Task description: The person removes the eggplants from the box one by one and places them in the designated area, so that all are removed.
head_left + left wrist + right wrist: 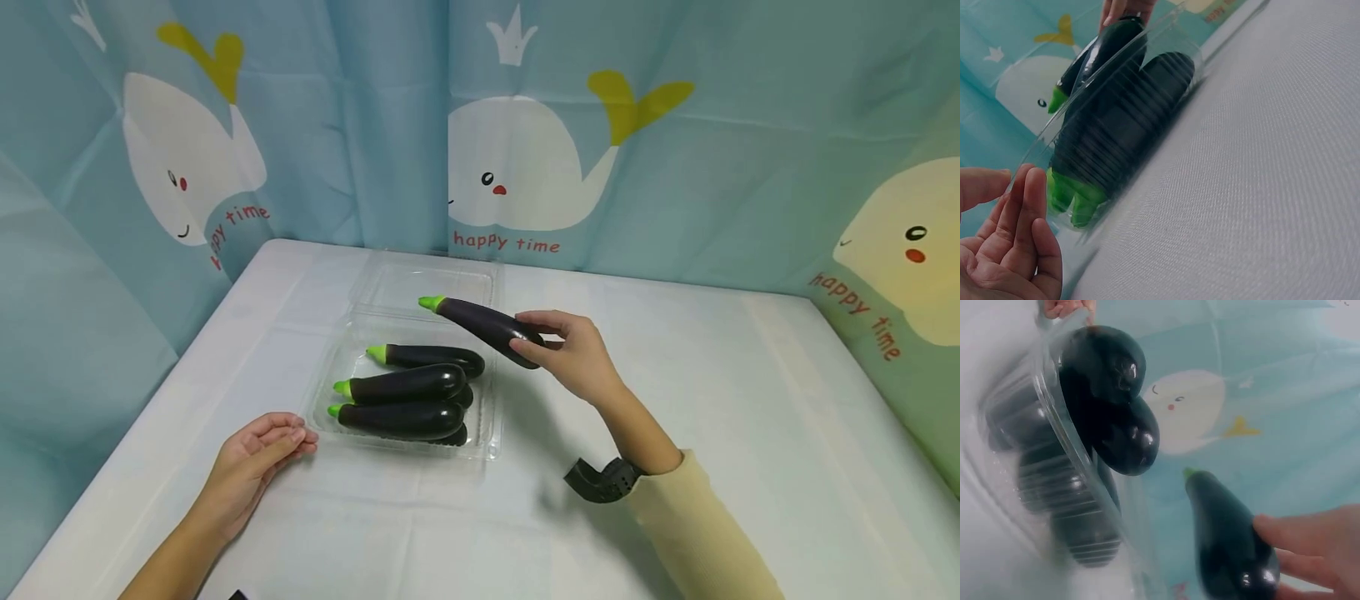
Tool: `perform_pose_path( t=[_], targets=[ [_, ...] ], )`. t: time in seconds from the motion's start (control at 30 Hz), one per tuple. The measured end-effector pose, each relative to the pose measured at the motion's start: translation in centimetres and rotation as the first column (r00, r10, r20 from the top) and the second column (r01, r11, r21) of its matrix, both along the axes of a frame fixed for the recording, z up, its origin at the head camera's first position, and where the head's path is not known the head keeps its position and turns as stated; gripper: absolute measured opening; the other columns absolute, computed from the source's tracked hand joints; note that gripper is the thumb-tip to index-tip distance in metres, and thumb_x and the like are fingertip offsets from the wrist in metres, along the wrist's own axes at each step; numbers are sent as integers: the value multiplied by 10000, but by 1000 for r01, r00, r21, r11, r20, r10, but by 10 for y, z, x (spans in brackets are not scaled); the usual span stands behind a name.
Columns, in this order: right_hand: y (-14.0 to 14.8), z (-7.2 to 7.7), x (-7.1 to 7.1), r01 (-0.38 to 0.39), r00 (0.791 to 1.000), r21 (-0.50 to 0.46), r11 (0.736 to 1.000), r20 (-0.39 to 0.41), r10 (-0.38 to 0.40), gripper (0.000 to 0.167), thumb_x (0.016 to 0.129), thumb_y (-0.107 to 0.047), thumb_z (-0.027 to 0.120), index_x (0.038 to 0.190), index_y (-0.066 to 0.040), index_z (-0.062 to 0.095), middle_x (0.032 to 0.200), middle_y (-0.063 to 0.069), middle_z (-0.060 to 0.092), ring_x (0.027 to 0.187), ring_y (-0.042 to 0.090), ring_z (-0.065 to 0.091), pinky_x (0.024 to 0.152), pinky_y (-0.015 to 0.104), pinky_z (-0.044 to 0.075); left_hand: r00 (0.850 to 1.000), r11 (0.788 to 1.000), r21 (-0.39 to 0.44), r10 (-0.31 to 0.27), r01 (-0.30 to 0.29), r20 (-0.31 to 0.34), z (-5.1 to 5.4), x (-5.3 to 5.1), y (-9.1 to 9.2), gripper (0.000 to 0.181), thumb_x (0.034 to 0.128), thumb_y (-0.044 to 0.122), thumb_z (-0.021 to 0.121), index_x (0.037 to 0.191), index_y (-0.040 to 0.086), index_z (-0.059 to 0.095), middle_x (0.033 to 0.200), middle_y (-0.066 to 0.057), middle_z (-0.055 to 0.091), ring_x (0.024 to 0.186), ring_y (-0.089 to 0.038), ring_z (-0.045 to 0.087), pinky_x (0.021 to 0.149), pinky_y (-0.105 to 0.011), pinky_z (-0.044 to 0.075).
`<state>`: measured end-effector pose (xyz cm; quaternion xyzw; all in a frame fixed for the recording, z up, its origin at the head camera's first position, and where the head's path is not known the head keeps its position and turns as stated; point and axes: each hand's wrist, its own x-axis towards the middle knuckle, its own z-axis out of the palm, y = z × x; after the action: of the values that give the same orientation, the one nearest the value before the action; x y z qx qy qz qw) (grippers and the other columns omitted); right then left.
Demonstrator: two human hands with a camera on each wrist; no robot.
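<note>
Pinching a glossy, blackish eggplant (483, 323) by its fat rounded end, a person's right hand (576, 354) holds it aloft between thumb and fingers near the far right corner of a clear plastic clamshell container (494, 408), its green stem pointing left. At the near left, the left hand (258, 458) has thumb and fingertips drawn together, pinching the container's thin rim at its near left corner.

Inside lie more eggplants (408, 384), three with green caps showing from above, their stems toward the left and bulbous ends toward the right. Dark rounded ends (454, 437) peek from beneath the upper ones, mostly hidden, so I cannot make out a full count. The ribbed, see-through wall blurs the shapes behind it, and the hinged lid (435, 282), opened flat toward the far side, nearly vanishes against the white woven tablecloth (757, 417).

A black perforated strap (600, 482) circles the right wrist below a cream sleeve (697, 525), cut off at the near edge, where a black corner (237, 595) is too cropped to identify. Beyond hangs a softly creased blue curtain (390, 125) printed with white whales (517, 167), one cut short by a fold.
</note>
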<state>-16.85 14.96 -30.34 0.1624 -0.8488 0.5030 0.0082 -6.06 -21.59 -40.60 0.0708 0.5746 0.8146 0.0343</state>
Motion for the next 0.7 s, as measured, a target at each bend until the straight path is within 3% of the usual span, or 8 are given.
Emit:
perform_pose_path(
  t=[0.17, 0.4, 0.7],
  targets=[
    [6, -5, 9, 108, 994, 7, 994, -14, -108, 358, 809, -133, 714, 1125, 11, 626, 1123, 130, 615, 1025, 208, 572, 826, 314, 503, 1000, 1000, -5, -2, 2, -13, 1, 0, 0, 129, 928, -46, 479, 999, 25, 559, 914, -63, 672, 850, -165, 652, 802, -254, 503],
    [10, -15, 18, 184, 983, -48, 982, -11, -185, 365, 819, -156, 706, 1126, 22, 621, 1126, 132, 612, 1015, 203, 580, 774, 251, 515, 1000, 1000, 11, 5, -4, -27, -2, 1, 0, 140, 923, -60, 477, 1002, 16, 565, 908, -71, 672, 863, -174, 649, 799, -268, 506],
    [19, -22, 28, 382, 920, -44, 923, -80, -385, 351, 829, -210, 694, 1080, 30, 643, 1025, 176, 649, 947, 233, 614, 706, 131, 481, 999, 1000, 12, 12, -11, -34, -1, 2, 1, 145, 924, -63, 474, 994, 20, 569, 898, -69, 673, 859, -172, 650, 794, -264, 507]
  ],
)
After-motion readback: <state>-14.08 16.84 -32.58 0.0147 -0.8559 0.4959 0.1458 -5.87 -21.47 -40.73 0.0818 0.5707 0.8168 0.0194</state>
